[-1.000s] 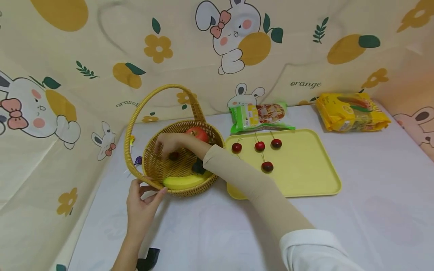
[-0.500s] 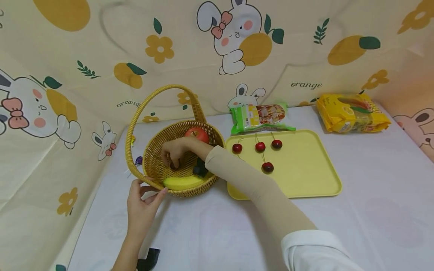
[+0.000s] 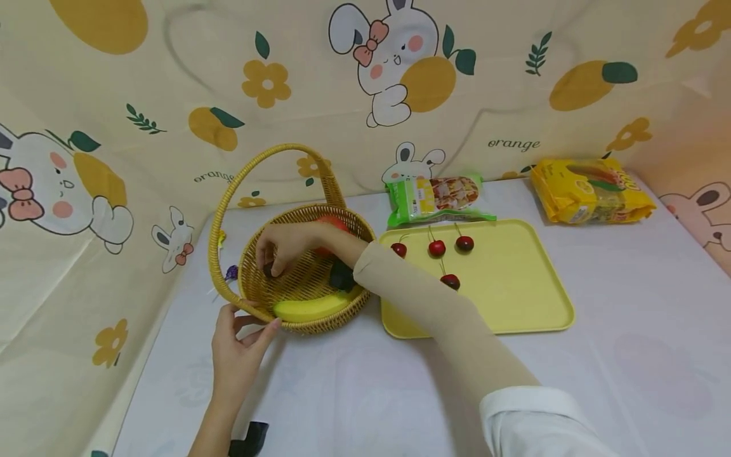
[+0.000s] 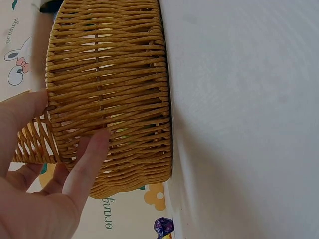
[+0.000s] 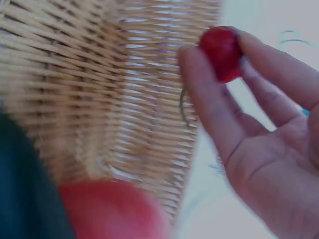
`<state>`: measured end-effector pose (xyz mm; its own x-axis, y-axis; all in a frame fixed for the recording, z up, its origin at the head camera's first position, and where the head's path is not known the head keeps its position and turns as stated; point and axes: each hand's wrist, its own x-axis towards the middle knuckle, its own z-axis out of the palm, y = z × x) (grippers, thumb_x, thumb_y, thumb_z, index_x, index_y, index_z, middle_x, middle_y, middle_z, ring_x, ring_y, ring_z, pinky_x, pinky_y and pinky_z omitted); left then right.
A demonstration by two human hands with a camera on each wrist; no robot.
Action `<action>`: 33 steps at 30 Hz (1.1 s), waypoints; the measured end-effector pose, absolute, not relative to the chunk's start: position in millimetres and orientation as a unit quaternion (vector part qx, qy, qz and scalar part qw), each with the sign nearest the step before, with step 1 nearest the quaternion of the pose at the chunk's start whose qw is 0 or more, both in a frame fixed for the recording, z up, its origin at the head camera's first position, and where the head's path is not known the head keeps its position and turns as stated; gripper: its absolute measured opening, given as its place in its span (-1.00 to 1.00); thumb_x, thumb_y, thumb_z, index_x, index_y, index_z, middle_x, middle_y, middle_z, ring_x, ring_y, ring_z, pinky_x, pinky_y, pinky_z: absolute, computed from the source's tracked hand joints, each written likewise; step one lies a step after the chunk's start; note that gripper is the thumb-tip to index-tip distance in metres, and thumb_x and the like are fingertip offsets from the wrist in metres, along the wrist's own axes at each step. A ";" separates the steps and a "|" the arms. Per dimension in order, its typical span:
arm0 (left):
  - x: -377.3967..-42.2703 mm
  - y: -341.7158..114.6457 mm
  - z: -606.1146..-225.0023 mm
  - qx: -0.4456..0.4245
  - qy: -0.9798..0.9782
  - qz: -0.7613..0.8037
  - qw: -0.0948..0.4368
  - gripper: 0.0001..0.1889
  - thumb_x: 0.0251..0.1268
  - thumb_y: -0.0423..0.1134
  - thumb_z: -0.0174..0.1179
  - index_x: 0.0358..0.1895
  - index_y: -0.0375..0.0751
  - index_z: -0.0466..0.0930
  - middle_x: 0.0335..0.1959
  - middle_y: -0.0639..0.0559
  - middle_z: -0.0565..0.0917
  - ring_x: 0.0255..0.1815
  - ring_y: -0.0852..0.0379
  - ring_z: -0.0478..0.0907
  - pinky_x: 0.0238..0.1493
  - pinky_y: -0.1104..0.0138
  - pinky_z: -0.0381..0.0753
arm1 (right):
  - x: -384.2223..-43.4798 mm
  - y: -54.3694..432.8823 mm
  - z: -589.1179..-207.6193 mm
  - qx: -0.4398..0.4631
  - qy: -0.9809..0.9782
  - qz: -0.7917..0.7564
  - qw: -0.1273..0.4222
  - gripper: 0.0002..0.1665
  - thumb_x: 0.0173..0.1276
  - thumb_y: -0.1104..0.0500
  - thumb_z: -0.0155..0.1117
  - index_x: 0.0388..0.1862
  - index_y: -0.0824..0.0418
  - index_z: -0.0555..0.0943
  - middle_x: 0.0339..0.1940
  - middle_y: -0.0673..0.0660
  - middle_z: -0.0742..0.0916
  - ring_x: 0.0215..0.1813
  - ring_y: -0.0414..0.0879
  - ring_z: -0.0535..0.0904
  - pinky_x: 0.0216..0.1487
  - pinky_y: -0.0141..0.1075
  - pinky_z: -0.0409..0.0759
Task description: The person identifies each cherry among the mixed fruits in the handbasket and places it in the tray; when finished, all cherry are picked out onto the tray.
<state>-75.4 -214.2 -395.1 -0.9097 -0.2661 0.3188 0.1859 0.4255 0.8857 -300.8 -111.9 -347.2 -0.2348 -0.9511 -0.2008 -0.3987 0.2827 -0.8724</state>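
My left hand (image 3: 237, 358) grips the near-left side of a wicker basket (image 3: 316, 326) where its handle meets the rim. In the left wrist view, the thumb (image 4: 88, 167) lies against the woven wall. Reaching over the basket, my right hand (image 3: 290, 244) pinches a dark red cherry (image 5: 222, 52) between thumb and fingertips, its thin green stem hanging down. A banana (image 3: 311, 308) lies along the basket's near side. Toward the back sits a red apple (image 3: 334, 223), partly covered by the right forearm. Beside it, the right wrist view shows a blurred dark green thing (image 5: 25, 184).
Right of the basket, a yellow tray (image 3: 514, 292) bears several stemmed cherries (image 3: 436, 248). Behind it lies a green snack packet (image 3: 436, 197), with a yellow packet (image 3: 594, 192) at the back right. A purple-wrapped candy (image 3: 231, 272) lies left of the basket under its tall handle (image 3: 216, 235).
The right hand went down to a cherry on the basket's floor, took it between its fingers and moved left with it. The left hand keeps its hold on the basket.
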 end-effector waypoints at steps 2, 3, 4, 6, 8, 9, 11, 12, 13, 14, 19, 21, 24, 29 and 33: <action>-76.5 -216.1 -398.8 0.023 -0.818 -0.536 0.209 -0.50 0.07 -0.66 0.37 0.07 -0.58 0.34 -0.01 -0.27 0.45 -0.13 0.08 0.58 -0.25 0.43 0.76 | -301.6 -97.7 -336.2 -0.495 0.679 -0.387 0.379 -0.71 0.29 0.42 0.35 0.00 0.38 0.66 -0.11 0.16 0.68 -0.11 -0.07 0.60 -0.05 -0.21 0.75; -77.2 -217.5 -401.1 0.022 -0.817 -0.538 0.209 -0.49 0.07 -0.65 0.37 0.07 -0.57 0.34 -0.01 -0.27 0.45 -0.13 0.07 0.58 -0.24 0.42 0.76 | -301.7 -88.6 -330.3 -0.500 0.672 -0.399 0.374 -0.71 0.29 0.39 0.36 0.00 0.37 0.66 -0.11 0.15 0.69 -0.11 -0.06 0.60 -0.05 -0.24 0.74; -77.9 -219.1 -403.6 0.023 -0.817 -0.538 0.208 -0.49 0.07 -0.64 0.38 0.08 -0.56 0.35 -0.01 -0.25 0.46 -0.13 0.08 0.58 -0.24 0.42 0.76 | -301.9 -78.4 -324.7 -0.508 0.665 -0.408 0.365 -0.71 0.29 0.37 0.38 0.00 0.37 0.66 -0.12 0.15 0.70 -0.12 -0.04 0.61 -0.05 -0.24 0.73; -78.8 -222.5 -407.8 0.023 -0.816 -0.539 0.207 -0.49 0.08 -0.62 0.38 0.09 -0.51 0.35 0.01 -0.21 0.46 -0.12 0.10 0.58 -0.23 0.41 0.76 | -301.2 -55.5 -315.6 -0.520 0.661 -0.423 0.338 -0.70 0.28 0.32 0.42 -0.02 0.37 0.67 -0.12 0.15 0.72 -0.14 -0.01 0.60 -0.06 -0.26 0.70; -79.2 -225.5 -410.8 0.020 -0.814 -0.542 0.208 -0.49 0.09 -0.60 0.39 0.09 -0.49 0.36 0.02 -0.20 0.46 -0.11 0.12 0.58 -0.23 0.41 0.76 | -299.0 -29.5 -310.5 -0.520 0.671 -0.427 0.310 -0.71 0.27 0.28 0.46 -0.05 0.34 0.68 -0.12 0.14 0.73 -0.13 -0.02 0.62 -0.03 -0.25 0.69; -79.1 -226.4 -411.5 0.018 -0.812 -0.544 0.210 -0.49 0.09 -0.60 0.39 0.09 -0.49 0.36 0.03 -0.21 0.46 -0.11 0.11 0.58 -0.23 0.40 0.76 | -297.5 -15.7 -309.6 -0.519 0.683 -0.423 0.293 -0.72 0.26 0.25 0.47 -0.06 0.31 0.69 -0.13 0.12 0.73 -0.14 -0.03 0.62 -0.04 -0.26 0.68; -78.9 -227.3 -412.6 0.013 -0.813 -0.542 0.213 -0.49 0.10 -0.60 0.39 0.09 -0.48 0.36 0.03 -0.20 0.46 -0.11 0.12 0.59 -0.23 0.41 0.76 | -294.1 14.3 -311.0 -0.505 0.701 -0.426 0.267 -0.71 0.26 0.25 0.48 -0.05 0.30 0.69 -0.11 0.11 0.72 -0.10 -0.04 0.62 0.00 -0.25 0.68; -78.8 -227.1 -412.7 0.011 -0.813 -0.541 0.215 -0.49 0.09 -0.61 0.39 0.09 -0.49 0.36 0.02 -0.20 0.46 -0.11 0.12 0.59 -0.24 0.41 0.76 | -292.2 30.4 -312.9 -0.491 0.711 -0.431 0.261 -0.70 0.27 0.26 0.47 -0.03 0.30 0.68 -0.10 0.11 0.72 -0.06 -0.05 0.62 0.04 -0.25 0.68; -78.4 -225.3 -411.0 0.013 -0.814 -0.539 0.216 -0.49 0.08 -0.62 0.38 0.09 -0.51 0.36 0.02 -0.21 0.46 -0.11 0.12 0.59 -0.25 0.41 0.76 | -289.7 46.9 -314.9 -0.479 0.720 -0.435 0.251 -0.69 0.28 0.27 0.46 -0.01 0.30 0.67 -0.08 0.12 0.72 -0.03 -0.04 0.62 0.07 -0.24 0.68; -77.6 -222.5 -407.3 0.014 -0.815 -0.536 0.217 -0.49 0.07 -0.63 0.38 0.08 -0.52 0.36 0.00 -0.22 0.46 -0.12 0.13 0.59 -0.25 0.41 0.76 | -286.9 63.4 -317.3 -0.462 0.730 -0.442 0.242 -0.67 0.29 0.29 0.44 0.02 0.30 0.66 -0.06 0.12 0.71 0.00 -0.04 0.62 0.09 -0.24 0.68; -77.3 -220.3 -405.8 0.014 -0.818 -0.532 0.219 -0.49 0.05 -0.66 0.37 0.07 -0.54 0.36 -0.02 -0.26 0.46 -0.14 0.10 0.59 -0.27 0.42 0.76 | -272.2 140.1 -337.7 -0.369 0.765 -0.505 0.155 -0.70 0.32 0.38 0.37 0.03 0.38 0.64 0.00 0.22 0.69 0.02 0.00 0.65 0.08 -0.28 0.70; -78.7 -224.8 -412.1 0.007 -0.816 -0.535 0.220 -0.48 0.06 -0.64 0.38 0.09 -0.52 0.36 0.00 -0.24 0.46 -0.13 0.08 0.59 -0.26 0.42 0.76 | -266.7 165.1 -345.9 -0.340 0.783 -0.509 0.110 -0.74 0.32 0.40 0.37 -0.02 0.36 0.66 0.00 0.24 0.69 0.03 -0.06 0.62 0.06 -0.37 0.69; -79.7 -227.9 -416.3 0.003 -0.815 -0.536 0.222 -0.47 0.08 -0.62 0.39 0.10 -0.50 0.36 0.02 -0.20 0.46 -0.11 0.06 0.59 -0.26 0.42 0.76 | -258.4 194.5 -353.1 -0.312 0.813 -0.488 0.059 -0.76 0.29 0.41 0.39 -0.05 0.33 0.68 0.00 0.23 0.69 0.05 -0.14 0.55 0.03 -0.48 0.66; -79.7 -228.2 -416.7 0.004 -0.814 -0.535 0.227 -0.48 0.07 -0.62 0.39 0.10 -0.49 0.37 0.02 -0.21 0.46 -0.11 0.09 0.59 -0.27 0.42 0.76 | -250.7 222.7 -363.6 -0.299 0.837 -0.457 0.036 -0.69 0.23 0.44 0.42 -0.03 0.35 0.65 -0.06 0.19 0.68 -0.04 -0.15 0.54 0.03 -0.51 0.64; -79.8 -227.6 -416.9 0.004 -0.814 -0.536 0.224 -0.47 0.07 -0.62 0.39 0.11 -0.49 0.37 0.02 -0.21 0.46 -0.11 0.10 0.59 -0.27 0.43 0.76 | -248.0 231.7 -375.4 -0.310 0.847 -0.427 0.060 -0.68 0.20 0.46 0.44 -0.06 0.32 0.65 -0.07 0.11 0.70 -0.02 -0.14 0.57 0.06 -0.39 0.67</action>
<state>-79.8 -227.6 -416.9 -0.8999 -0.2469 0.3596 0.2331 0.4246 0.8749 -248.0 231.7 -375.4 -0.8008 -0.5763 0.1630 -0.4741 0.4435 -0.7606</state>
